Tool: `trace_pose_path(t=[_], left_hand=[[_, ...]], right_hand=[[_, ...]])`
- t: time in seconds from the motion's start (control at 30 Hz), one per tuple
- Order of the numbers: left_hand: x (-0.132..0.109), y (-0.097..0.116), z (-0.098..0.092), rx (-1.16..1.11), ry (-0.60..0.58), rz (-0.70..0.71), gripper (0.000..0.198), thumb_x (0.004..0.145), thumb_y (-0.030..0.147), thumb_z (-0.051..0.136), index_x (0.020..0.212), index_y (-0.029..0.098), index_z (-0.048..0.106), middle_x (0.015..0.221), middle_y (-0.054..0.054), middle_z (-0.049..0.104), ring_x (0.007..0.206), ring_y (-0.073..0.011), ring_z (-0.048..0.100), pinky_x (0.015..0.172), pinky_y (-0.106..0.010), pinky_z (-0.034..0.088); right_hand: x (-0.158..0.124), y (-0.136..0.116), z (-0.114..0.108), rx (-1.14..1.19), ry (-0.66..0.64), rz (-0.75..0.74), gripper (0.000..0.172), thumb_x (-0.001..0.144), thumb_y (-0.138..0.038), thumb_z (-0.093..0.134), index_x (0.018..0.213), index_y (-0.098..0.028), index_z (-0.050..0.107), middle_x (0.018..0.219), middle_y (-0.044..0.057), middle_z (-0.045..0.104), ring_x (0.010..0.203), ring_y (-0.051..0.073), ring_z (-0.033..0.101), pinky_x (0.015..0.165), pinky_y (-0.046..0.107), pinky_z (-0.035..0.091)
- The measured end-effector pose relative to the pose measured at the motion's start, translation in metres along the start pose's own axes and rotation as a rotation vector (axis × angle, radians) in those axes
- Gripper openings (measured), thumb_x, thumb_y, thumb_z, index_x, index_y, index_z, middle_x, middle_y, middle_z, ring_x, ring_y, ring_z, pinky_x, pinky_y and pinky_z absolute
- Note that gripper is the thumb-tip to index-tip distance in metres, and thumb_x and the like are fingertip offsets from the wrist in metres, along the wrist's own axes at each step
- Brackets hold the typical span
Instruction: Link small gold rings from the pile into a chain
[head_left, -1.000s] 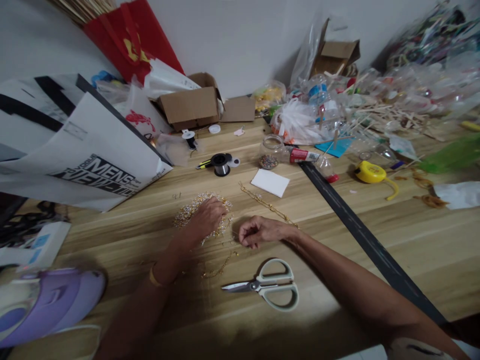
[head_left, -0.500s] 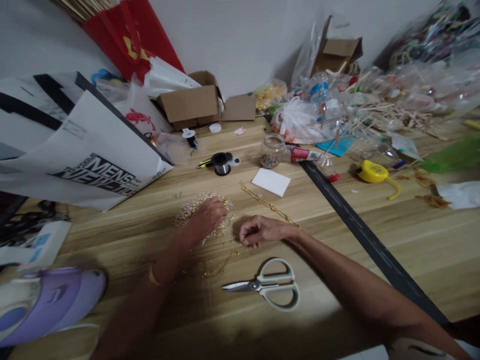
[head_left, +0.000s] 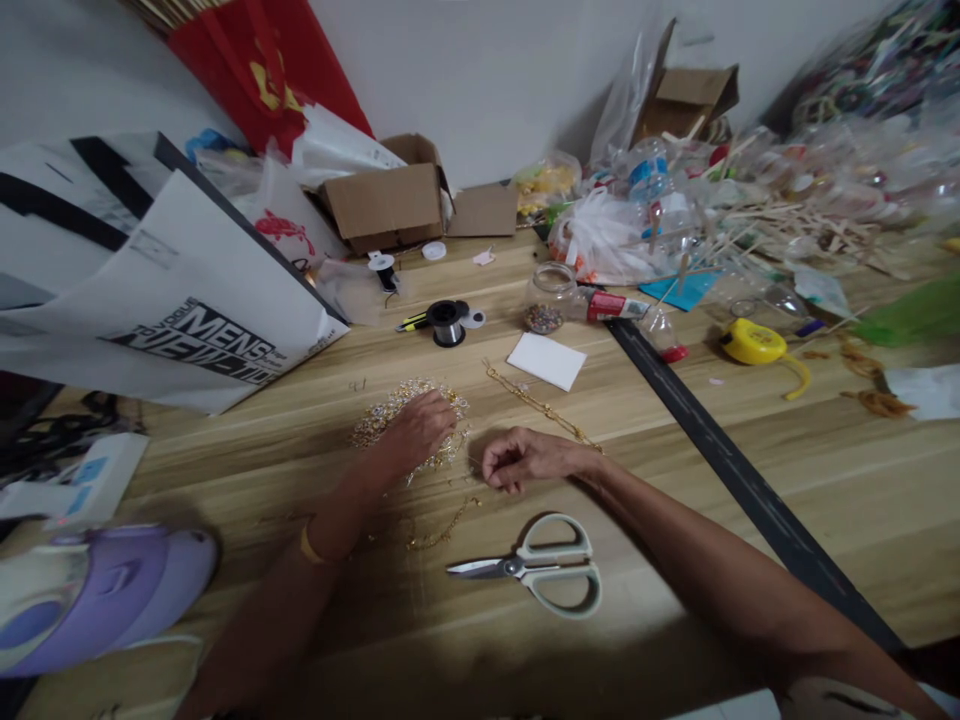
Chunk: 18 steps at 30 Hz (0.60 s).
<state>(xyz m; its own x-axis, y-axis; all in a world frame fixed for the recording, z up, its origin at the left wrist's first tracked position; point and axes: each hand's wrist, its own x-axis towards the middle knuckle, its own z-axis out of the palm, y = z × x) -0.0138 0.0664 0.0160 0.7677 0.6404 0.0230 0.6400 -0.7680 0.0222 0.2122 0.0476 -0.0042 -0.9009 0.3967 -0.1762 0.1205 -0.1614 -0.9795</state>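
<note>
Resting over the right part of the bead pile (head_left: 379, 418), your left hand (head_left: 422, 427) hides some of it, with loose pieces showing to its left and just beyond the knuckles. Its fingers are bent down and drawn together; their tips are hidden, so I cannot tell whether you have hold of a bead. Your right hand (head_left: 519, 461) is just to the right of the pile, curled in, the thumb close to the index finger. A thin strand shows by its fingertips, too fine to tell whether you are pinching it.

The pile is a low, spread heap of tiny pieces, clear, white and gold, glinting in places; single beads are too small to make out. Nearer you, between the pile and the scissors (head_left: 556, 578), a short gold chain (head_left: 441, 538) lies in a loose curve. A longer gold chain (head_left: 536, 403) runs slantwise beyond your right hand, its near end close to your wrist. A white card (head_left: 547, 361) lies flat just past that chain.
</note>
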Motion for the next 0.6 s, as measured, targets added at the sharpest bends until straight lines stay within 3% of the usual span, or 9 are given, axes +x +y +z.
trace_pose_path(t=[0.6], left_hand=[[-0.0049, -0.0013, 0.0023, -0.114, 0.029, -0.051, 0.022, 0.088, 0.019, 0.045, 0.073, 0.016, 0.06, 0.075, -0.005, 0.06, 0.081, -0.0188, 0.048, 0.078, -0.032, 0.038]], right_hand=[[-0.0003, -0.0006, 0.0004, -0.006, 0.014, 0.002, 0.018, 0.078, -0.027, 0.063, 0.079, -0.01, 0.06, 0.064, -0.003, 0.055, 0.053, 0.004, 0.052, 0.049, 0.015, 0.043]])
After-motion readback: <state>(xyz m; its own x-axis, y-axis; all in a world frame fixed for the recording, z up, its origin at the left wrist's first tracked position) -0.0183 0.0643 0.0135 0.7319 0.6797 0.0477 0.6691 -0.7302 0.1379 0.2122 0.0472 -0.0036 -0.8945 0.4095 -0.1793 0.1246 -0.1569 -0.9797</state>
